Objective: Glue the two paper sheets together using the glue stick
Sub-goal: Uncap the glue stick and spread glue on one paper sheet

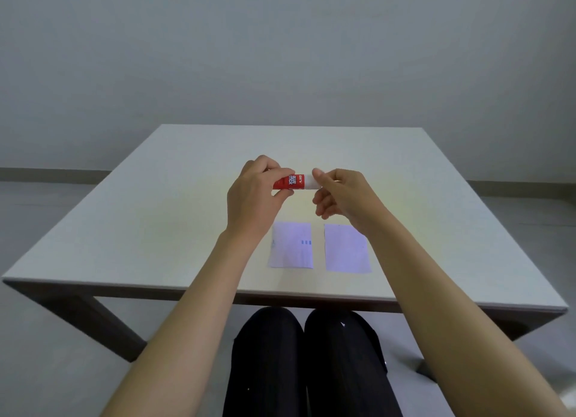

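A red glue stick with white lettering lies sideways in the air above the middle of the table. My left hand grips its red body. My right hand pinches the white cap at its right end between thumb and forefinger. The cap sits on the stick. Two small white paper sheets lie flat side by side near the table's front edge: the left sheet has small blue marks, the right sheet looks plain. A narrow gap separates them.
The white table has dark legs and stands before a plain grey wall. My knees in dark trousers show under the front edge. My forearms cross over that edge on both sides of the sheets.
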